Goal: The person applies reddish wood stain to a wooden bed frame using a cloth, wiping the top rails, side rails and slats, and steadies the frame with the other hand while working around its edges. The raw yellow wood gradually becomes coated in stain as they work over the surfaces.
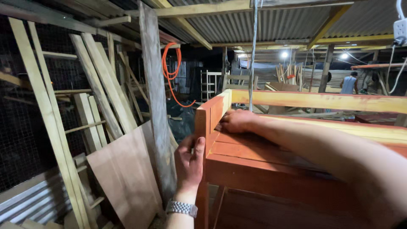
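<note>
Red-stained wooden frame (pixel 271 169) stands right of centre, its corner post (pixel 202 127) near the middle of the view. Left hand (pixel 189 163) wraps the outer side of that post, thumb on the front face, fingers (pixel 183 149) curled round the far edge, holding it. Metal watch (pixel 182 208) on that wrist. Right hand (pixel 237 121) reaches across the top of the frame and presses into the inside corner just behind the post; its fingers are tucked against the wood, so how far they are spread cannot be told. Pale top rail (pixel 318 101) runs rightwards from the corner. Left of the post: a grey weathered plank (pixel 157 101) leaning upright, a flat board (pixel 125 174) propped beside it, pale planks (pixel 101 85) stacked against mesh. Orange hose (pixel 171 70) hangs behind. A person (pixel 349 82) stands far back.
</note>
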